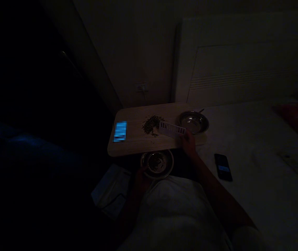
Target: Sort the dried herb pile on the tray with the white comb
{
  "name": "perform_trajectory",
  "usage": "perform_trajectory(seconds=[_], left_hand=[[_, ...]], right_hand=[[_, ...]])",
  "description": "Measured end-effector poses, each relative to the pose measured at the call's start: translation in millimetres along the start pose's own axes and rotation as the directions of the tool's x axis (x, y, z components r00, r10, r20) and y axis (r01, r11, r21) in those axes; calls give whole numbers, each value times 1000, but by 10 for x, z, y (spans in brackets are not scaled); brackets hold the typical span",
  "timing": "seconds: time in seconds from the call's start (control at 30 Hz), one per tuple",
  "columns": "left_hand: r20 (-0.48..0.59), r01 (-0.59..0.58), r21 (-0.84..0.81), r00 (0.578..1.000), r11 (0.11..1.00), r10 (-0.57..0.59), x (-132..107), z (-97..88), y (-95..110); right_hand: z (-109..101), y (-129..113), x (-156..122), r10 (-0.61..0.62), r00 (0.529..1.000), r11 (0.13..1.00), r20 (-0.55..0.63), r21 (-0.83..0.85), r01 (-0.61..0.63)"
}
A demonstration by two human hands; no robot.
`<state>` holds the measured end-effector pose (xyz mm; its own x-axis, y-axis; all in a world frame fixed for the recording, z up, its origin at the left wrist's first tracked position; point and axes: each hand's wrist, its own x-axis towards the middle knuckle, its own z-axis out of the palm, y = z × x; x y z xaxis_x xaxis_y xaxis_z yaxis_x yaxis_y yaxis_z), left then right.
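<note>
In dim light, a heap of small dark bits like seeds or dried leaves (pixel 152 124) lies spread on a pale wooden board (pixel 130 148). My right hand (pixel 188 142) is closed on one end of a pale slotted strip (pixel 172 129), whose far end touches the right side of the heap. My left hand (pixel 141 179) grips the rim of a metal bowl (pixel 170 170) below the board's front edge. Some dark bits lie inside this bowl. A second metal bowl (pixel 203 126) stands at the board's right end, with a thin stick-like thing at its rim.
A lit phone-like screen (pixel 120 131) lies on the board's left end. A dark phone (pixel 223 167) rests on the white bed sheet (pixel 258 188) at right. Behind are a headboard (pixel 222 59) and a wall socket (pixel 141 86) with a plug. The left side is very dark.
</note>
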<state>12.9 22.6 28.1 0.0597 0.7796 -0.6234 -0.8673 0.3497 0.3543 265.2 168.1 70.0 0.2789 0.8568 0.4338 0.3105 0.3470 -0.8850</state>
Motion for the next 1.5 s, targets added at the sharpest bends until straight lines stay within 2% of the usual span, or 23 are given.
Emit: perform_trajectory(seconds=[0.2,0.6,0.8,0.9,1.07,1.23,1.5], left_hand=[[-79,37,30,996,999,-34,-10,55,-5],[-80,20,34,997,999,-17,-18,43,19],[-84,24,33,996,999,-21,-86,151,29],[-100,27,33,995,999,-24,-97,174,24],[-32,74,-4,997,997,-74,-85,149,20],[-90,35,8,995,999,-35,-136,218,37],[-71,35,9,997,999,-34,-152,228,18]], right_hand=[[-8,-2,-10,-2,1000,1000,0,20,2],[-28,-75,-92,-4,998,1000,67,9,3],[-43,-127,-109,-19,994,1000,108,20,17],[-28,-116,-94,2,996,1000,91,8,-3],[5,-127,-47,-20,996,1000,89,-3,20],[-23,-203,-45,-39,988,999,151,0,39],[-103,-184,-77,-18,986,1000,164,11,16]])
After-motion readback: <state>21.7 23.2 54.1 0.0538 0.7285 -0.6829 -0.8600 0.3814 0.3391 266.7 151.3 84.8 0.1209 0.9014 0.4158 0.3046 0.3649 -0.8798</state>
